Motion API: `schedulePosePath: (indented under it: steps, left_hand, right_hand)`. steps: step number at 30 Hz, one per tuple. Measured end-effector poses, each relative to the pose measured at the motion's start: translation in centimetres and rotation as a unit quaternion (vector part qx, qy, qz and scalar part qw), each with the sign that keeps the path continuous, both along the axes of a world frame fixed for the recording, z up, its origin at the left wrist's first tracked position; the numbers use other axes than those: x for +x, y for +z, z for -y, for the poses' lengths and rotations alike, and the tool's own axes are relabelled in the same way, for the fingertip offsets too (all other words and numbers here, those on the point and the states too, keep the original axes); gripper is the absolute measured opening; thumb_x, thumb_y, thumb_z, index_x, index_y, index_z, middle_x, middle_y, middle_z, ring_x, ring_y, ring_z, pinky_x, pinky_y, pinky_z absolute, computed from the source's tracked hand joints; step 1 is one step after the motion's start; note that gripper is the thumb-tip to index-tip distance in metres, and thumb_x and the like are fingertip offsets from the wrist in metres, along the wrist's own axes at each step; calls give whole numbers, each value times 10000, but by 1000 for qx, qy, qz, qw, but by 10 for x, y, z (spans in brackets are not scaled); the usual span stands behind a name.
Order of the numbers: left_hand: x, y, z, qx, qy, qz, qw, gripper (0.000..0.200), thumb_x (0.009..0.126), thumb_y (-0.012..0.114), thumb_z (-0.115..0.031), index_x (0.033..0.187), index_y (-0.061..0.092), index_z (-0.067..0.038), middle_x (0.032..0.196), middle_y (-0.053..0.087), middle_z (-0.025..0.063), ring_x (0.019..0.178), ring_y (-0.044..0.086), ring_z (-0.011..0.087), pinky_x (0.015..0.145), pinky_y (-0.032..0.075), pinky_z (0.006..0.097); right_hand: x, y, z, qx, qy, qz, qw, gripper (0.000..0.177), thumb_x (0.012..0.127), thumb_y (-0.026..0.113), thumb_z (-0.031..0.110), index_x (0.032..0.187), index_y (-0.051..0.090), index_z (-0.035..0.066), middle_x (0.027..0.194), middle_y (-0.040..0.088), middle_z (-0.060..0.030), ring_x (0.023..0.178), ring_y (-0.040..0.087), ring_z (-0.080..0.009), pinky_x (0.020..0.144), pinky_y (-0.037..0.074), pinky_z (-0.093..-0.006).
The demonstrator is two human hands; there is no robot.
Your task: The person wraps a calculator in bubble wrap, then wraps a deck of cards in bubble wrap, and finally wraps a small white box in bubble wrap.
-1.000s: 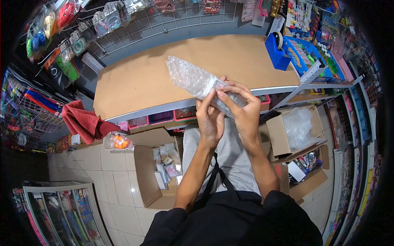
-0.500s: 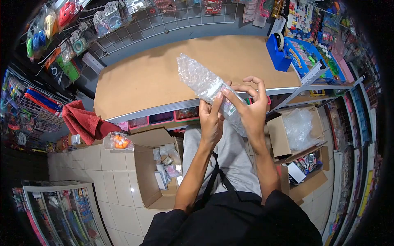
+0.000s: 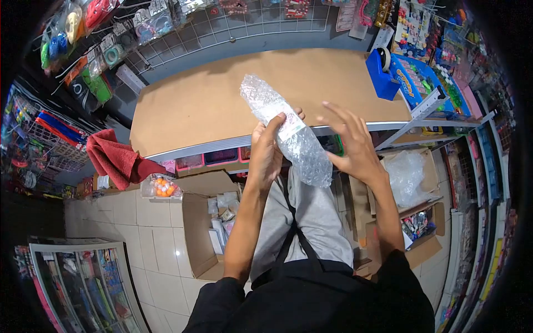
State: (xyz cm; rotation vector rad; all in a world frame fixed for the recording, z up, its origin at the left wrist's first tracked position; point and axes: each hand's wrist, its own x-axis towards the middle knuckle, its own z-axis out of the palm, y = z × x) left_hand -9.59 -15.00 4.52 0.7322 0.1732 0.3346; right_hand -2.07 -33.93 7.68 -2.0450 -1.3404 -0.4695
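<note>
A long strip of bubble wrap is wrapped around a small item with a white and pink label. My left hand grips it near the middle, thumb on top beside the label. The wrap slants from upper left to lower right, over the table's front edge and my lap. My right hand is off to the right of the wrap, fingers spread and slightly blurred, holding nothing. What exactly lies inside the wrap is hard to make out.
A brown tabletop lies ahead, with a blue tape dispenser at its right end. A red cloth hangs at the left corner. Open cardboard boxes stand on the floor at both sides. Bubble wrap fills the right one.
My right hand has let go of the wrap and moved right, its fingers opening. The wrap stays in my left hand, which has shifted a little left, and the label now shows more fully.
</note>
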Motion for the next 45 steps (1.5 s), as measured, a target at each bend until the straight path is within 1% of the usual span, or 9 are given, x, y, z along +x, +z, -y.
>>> schedulePosePath:
  steps: [7, 11, 13, 15, 19, 20, 24, 36, 45]
  left_hand:
    - [3, 3, -4, 58, -64, -71, 994, 395, 998, 570, -353, 1190, 590, -8, 1052, 704, 110, 934, 700, 175, 835, 574, 366]
    - [-14, 33, -8, 116, -144, -113, 976, 652, 986, 427, -631, 1155, 611, -28, 1027, 706, 152, 897, 710, 204, 769, 572, 338]
    - [-23, 13, -32, 216, -123, -139, 959, 563, 996, 470, -584, 1032, 625, -44, 832, 706, 142, 738, 700, 200, 655, 543, 306]
    - [-39, 35, -20, 459, 102, -181, 864, 440, 989, 575, -474, 926, 608, -40, 660, 664, 101, 600, 657, 191, 581, 497, 285]
    - [-32, 52, -22, 685, 312, -10, 658, 428, 927, 702, -330, 1120, 603, 39, 1038, 669, 200, 949, 636, 207, 848, 490, 318]
    - [-31, 50, -25, 681, 193, -29, 706, 497, 978, 644, -299, 1322, 513, 35, 1267, 593, 187, 1153, 551, 194, 982, 421, 313]
    - [-22, 32, -12, 377, -33, 74, 923, 369, 1070, 494, -227, 1341, 489, 24, 1201, 608, 86, 1122, 545, 142, 974, 433, 298]
    - [-27, 3, 18, 183, 4, 25, 983, 220, 1035, 555, -206, 1170, 521, -36, 1122, 586, 39, 1059, 512, 75, 952, 414, 261]
    - [-31, -19, 25, 297, 27, 6, 955, 228, 1037, 552, -183, 1181, 470, -26, 1104, 578, 71, 1019, 527, 102, 920, 436, 274]
  right_hand:
    - [30, 10, -24, -14, 162, 118, 980, 489, 752, 756, 128, 1229, 663, 180, 1253, 676, -4, 1166, 630, -249, 961, 452, -393]
    - [37, 16, -29, 106, 173, -10, 979, 340, 793, 747, 99, 1126, 691, 56, 1116, 717, -103, 1033, 688, -299, 890, 508, -407]
    - [32, 18, -26, 133, 129, -188, 965, 281, 864, 743, 71, 1121, 678, -21, 1096, 717, -152, 1013, 694, -240, 897, 530, -345]
    - [33, 18, -31, 216, 145, -371, 891, 286, 889, 742, 65, 1143, 665, -42, 1114, 710, -148, 1029, 681, -195, 915, 532, -315]
    - [28, 32, -36, 214, 205, -492, 818, 426, 895, 737, 56, 1275, 574, -48, 1145, 693, -141, 1055, 660, -170, 937, 533, -316]
    - [25, 32, -39, 221, 203, -495, 815, 429, 895, 738, 60, 1274, 569, -45, 1142, 694, -138, 1050, 660, -167, 933, 534, -310]
    - [17, 24, -44, 214, 184, -500, 819, 418, 894, 744, 75, 1254, 563, -37, 1127, 693, -129, 1029, 659, -150, 909, 540, -291]
    - [-9, -2, -39, 255, 123, -485, 828, 198, 899, 723, 39, 1071, 630, 7, 1028, 661, -59, 945, 657, -125, 840, 521, -269]
    - [-2, 13, -41, 205, 36, -332, 920, 290, 852, 787, 238, 1028, 704, 23, 1141, 647, -165, 1063, 632, -232, 950, 472, -339]
